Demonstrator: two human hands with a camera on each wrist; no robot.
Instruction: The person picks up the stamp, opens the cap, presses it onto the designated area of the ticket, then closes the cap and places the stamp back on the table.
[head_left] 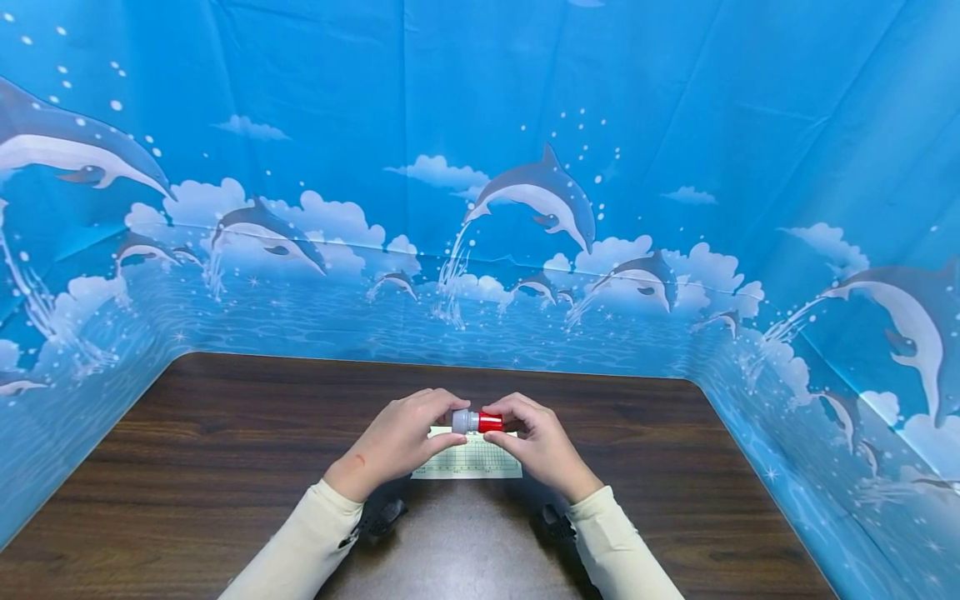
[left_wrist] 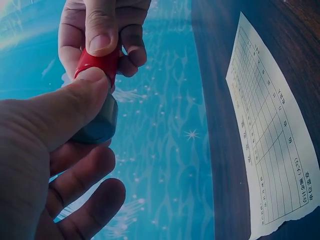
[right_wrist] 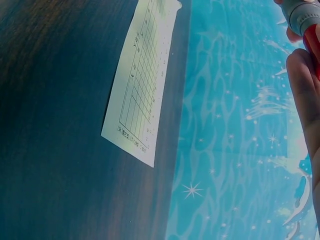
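Note:
A small cylindrical stamp, red at one end and grey at the other, is held level over the table. My left hand (head_left: 405, 435) pinches the grey end (head_left: 461, 421) between thumb and fingers. From the other side, my right hand (head_left: 546, 443) grips the red end (head_left: 491, 422). In the left wrist view the left thumb lies across the join, over part of the grey end (left_wrist: 102, 124). Ribbing shows on the grey end (right_wrist: 304, 17) in the right wrist view, where the frame edge cuts off the stamp. Below it lies a pale printed form (head_left: 467, 462).
The form (left_wrist: 275, 150) has a ruled grid and a torn short edge, and rests on the dark wood table (head_left: 225, 467). A blue dolphin-print curtain (head_left: 337, 317) encloses the table's far side and both flanks.

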